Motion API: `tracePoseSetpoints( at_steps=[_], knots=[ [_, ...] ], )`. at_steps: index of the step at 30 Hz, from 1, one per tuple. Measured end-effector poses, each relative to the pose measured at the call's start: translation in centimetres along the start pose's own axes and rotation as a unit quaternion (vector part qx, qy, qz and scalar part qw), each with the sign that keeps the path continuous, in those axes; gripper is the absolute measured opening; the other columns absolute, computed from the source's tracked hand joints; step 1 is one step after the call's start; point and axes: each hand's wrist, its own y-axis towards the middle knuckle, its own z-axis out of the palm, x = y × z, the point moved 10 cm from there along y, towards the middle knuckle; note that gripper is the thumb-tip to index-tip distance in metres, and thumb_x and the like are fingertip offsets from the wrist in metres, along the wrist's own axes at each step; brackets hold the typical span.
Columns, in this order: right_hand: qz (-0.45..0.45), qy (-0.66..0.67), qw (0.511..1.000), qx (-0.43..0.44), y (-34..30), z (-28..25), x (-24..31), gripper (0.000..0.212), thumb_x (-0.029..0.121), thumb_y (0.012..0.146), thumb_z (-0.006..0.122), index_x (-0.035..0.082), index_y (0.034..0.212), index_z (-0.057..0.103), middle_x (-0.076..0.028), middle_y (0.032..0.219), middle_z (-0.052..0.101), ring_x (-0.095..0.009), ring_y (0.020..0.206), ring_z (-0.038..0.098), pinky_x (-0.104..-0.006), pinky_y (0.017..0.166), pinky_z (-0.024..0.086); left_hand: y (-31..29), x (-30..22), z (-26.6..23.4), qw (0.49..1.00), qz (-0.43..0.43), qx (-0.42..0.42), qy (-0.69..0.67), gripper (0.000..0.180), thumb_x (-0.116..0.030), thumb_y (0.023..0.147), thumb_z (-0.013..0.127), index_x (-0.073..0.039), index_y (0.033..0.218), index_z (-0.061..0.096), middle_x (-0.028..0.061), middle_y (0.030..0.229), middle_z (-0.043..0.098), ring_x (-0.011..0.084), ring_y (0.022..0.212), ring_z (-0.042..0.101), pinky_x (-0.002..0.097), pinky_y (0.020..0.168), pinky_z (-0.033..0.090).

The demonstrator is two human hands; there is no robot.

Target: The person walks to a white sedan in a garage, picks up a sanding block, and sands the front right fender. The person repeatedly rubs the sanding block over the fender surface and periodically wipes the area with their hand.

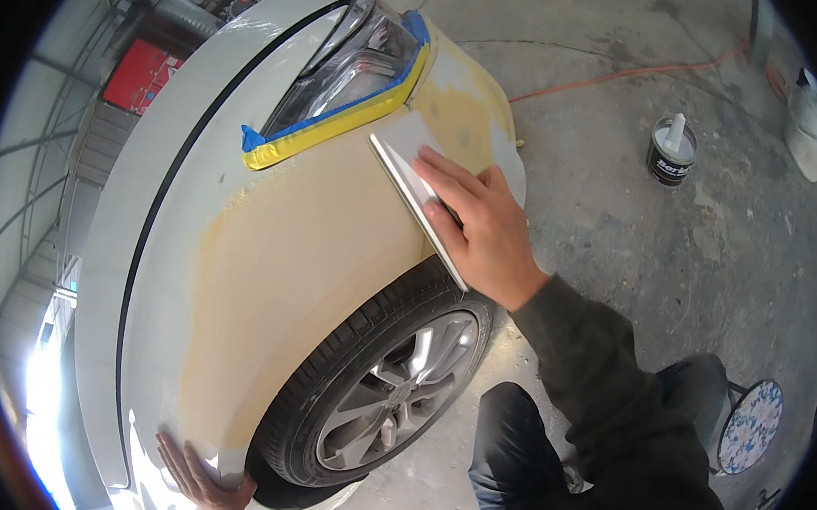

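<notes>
My right hand point(489, 232) is closed round the back of a long, flat white sanding block point(405, 152). The block lies slantwise against the white car's fender point(284, 229), between the headlight point(359, 74) and the front wheel point(395, 399). A broad beige, sanded-looking patch with yellowish edges covers this part of the fender. Yellow and blue masking tape point(336, 134) runs along the headlight's lower edge. Down at the lower left, my left hand point(212, 491) rests on the fender beside the wheel arch, fingers stretched out and holding nothing.
On the concrete floor to the right stands an open dark can point(669, 168) with a white object sticking out. Farther right is a white jug point(812, 130). An orange cord point(616, 76) crosses the floor. A round speckled stool seat point(752, 426) is near my knee.
</notes>
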Motion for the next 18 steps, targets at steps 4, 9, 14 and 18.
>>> tracePoseSetpoints(
  at_steps=[4,9,14,18],
  knots=[
    [-0.009,0.016,0.999,0.052,-1.9,0.1,0.1,0.042,0.014,0.101,0.069,0.014,0.143,0.069,-0.001,0.149,0.068,-0.030,0.090,0.056,-0.0385,0.087,0.053,-0.2,-0.4,-0.5,1.000,0.005,-0.012,-0.003,0.108,-0.037,0.075,0.069,-0.007,0.170,0.028,0.0366,0.169,0.032,0.0603,0.154,0.034,0.0732,0.124,0.030],
    [-0.026,0.000,0.999,0.019,0.2,-0.2,-0.8,0.043,0.016,0.100,0.070,0.015,0.144,0.069,-0.001,0.151,0.067,-0.029,0.087,0.055,-0.0364,0.086,0.053,-0.1,-0.3,-0.1,1.000,0.001,0.002,0.002,0.108,-0.040,0.076,0.070,-0.007,0.170,0.029,0.0380,0.168,0.032,0.0608,0.154,0.034,0.0730,0.123,0.030],
    [-0.010,-0.006,1.000,0.015,0.8,-0.4,-1.9,0.043,0.016,0.100,0.070,0.014,0.142,0.070,-0.001,0.150,0.068,-0.030,0.089,0.056,-0.0369,0.086,0.053,-0.2,-0.3,-0.4,1.000,0.012,-0.003,-0.005,0.104,-0.044,0.081,0.069,-0.006,0.169,0.029,0.0390,0.168,0.032,0.0613,0.154,0.034,0.0730,0.123,0.030],
    [0.038,-0.003,0.999,0.004,-1.1,0.3,-0.3,0.041,0.016,0.100,0.069,0.012,0.141,0.070,-0.003,0.149,0.068,-0.031,0.094,0.060,-0.0393,0.086,0.054,0.1,-0.6,-0.5,0.999,0.016,-0.018,-0.022,0.101,-0.044,0.084,0.069,-0.006,0.169,0.030,0.0394,0.167,0.033,0.0615,0.153,0.035,0.0732,0.123,0.029]
  ],
)
